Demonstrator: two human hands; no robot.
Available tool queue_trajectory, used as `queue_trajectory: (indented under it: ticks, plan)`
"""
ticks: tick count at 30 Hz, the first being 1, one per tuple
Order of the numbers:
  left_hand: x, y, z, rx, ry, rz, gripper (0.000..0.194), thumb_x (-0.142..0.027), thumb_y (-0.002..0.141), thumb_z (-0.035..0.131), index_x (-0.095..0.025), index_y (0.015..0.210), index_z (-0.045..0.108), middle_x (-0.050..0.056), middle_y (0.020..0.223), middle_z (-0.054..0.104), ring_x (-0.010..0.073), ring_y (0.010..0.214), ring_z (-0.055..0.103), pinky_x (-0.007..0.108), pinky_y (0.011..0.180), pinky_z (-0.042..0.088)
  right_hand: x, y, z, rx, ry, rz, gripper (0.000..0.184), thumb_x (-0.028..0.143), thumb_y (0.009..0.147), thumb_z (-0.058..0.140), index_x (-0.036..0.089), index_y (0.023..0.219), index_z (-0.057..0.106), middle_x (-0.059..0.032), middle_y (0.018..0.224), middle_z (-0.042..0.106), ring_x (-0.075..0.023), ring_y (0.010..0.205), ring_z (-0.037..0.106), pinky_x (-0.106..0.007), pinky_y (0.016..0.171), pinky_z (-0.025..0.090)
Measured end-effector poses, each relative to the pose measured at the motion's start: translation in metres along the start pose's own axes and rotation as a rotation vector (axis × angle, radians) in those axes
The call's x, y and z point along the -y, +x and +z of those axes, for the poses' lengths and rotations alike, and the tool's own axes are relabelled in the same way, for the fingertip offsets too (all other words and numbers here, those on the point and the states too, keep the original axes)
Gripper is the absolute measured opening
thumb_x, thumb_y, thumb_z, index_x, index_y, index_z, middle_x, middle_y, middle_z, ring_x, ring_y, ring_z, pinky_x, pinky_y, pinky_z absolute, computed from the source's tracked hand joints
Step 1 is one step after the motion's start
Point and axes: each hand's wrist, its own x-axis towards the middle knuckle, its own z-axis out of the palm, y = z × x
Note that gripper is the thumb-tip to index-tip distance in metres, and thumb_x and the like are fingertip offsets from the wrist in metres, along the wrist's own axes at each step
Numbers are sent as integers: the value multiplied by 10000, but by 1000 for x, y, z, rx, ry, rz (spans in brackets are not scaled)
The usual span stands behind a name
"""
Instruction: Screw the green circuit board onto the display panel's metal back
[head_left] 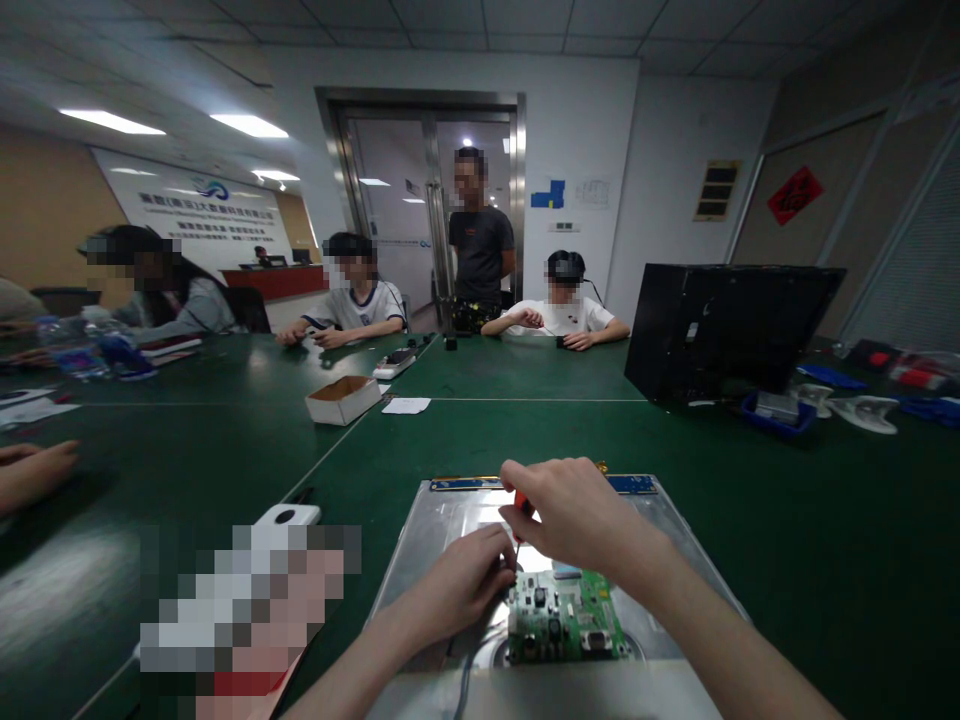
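A green circuit board (566, 618) lies on a silvery metal panel (420, 540) in front of me. My right hand (574, 505) is closed around the red handle of a screwdriver (523, 503), whose thin shaft points down to the board's upper left corner. Beside that corner my left hand (476, 575) rests with its fingers curled together near the screwdriver's tip. What those fingers hold, if anything, is hidden. Along the panel's far edge runs a narrow blue circuit strip (634, 484). A grey cable (466, 675) trails from the board's left side toward me.
A white open box (343, 402) and a paper slip (406, 405) sit farther out on the green table (525, 440). To the right stand a black casing (727, 330) and a blue tray (776, 412). A white device (289, 517) lies left. Several people are around the table.
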Motion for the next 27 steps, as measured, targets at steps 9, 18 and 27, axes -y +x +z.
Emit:
queue_trajectory:
  ticks: [9, 18, 27]
  plan:
    - [-2, -1, -1, 8, -25, -18, 87, -142, 872, 516, -193, 925, 562, 57, 985, 644, 217, 853, 571, 313, 761, 450, -2, -1, 1, -43, 4, -16, 138, 354, 910, 586, 220, 921, 556, -2, 780, 726, -186, 655, 656, -294, 496, 169]
    - [-1, -1, -2, 5, -91, 21, 121, -123, 858, 503, -189, 934, 569, 52, 997, 631, 216, 893, 571, 323, 811, 466, -1, -3, 0, -60, 59, -51, 164, 280, 837, 618, 206, 963, 542, -11, 826, 720, -160, 645, 624, -284, 511, 196]
    - [0, -1, -3, 22, -103, 20, 157, -101, 832, 498, -190, 940, 571, 54, 988, 633, 219, 889, 562, 333, 808, 456, -2, -2, 2, -53, 69, -47, 198, 219, 822, 606, 203, 1006, 535, -13, 863, 719, -149, 661, 622, -285, 519, 203]
